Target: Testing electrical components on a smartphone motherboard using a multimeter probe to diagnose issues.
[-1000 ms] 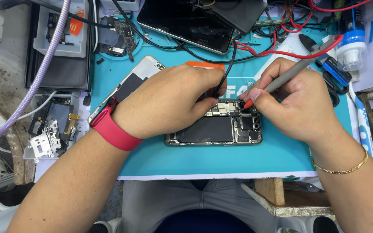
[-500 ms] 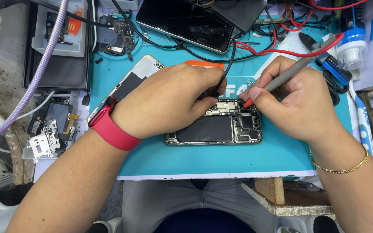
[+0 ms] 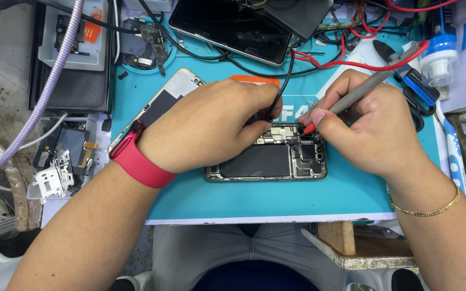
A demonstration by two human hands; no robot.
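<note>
Left hand [image 3: 211, 126] pinches a black probe lead [image 3: 282, 89], right hand [image 3: 370, 121] grips a grey probe [image 3: 360, 92] over the opened phone [image 3: 276, 159].

I have one view only, from the head, looking steeply down and close on the mat [image 3: 244, 199], both hands in frame, the bench edge at the bottom.

We find bare turquoise work mat [image 3: 254, 202] open along the near edge. Farther back, tangled red and black leads [image 3: 319, 56], a dark glass-faced phone [image 3: 227, 27] and 1 blue-capped bottle [image 3: 439, 51] crowd any approach.
</note>
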